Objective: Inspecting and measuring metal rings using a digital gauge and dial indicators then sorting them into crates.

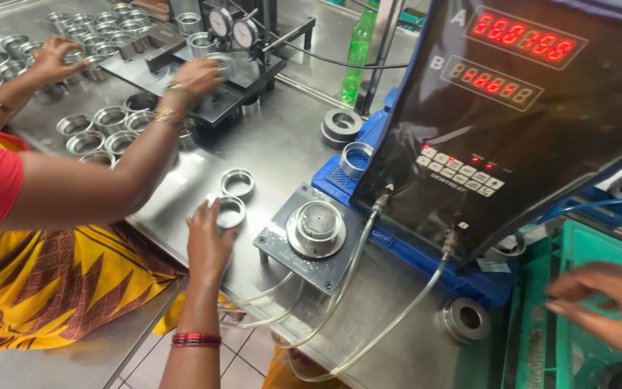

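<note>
Touching metal ring, left hand; right hand over green crate

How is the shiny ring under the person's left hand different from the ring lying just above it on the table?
The touched ring is partly covered by the left hand, whose fingers rest on its edge; the free ring lies fully in view with nothing touching it. The touched ring sits nearer the table's front edge and the grey gauge plate; the free ring sits farther back. Both are round, hollow, silvery metal, lying flat on the steel table.
</note>
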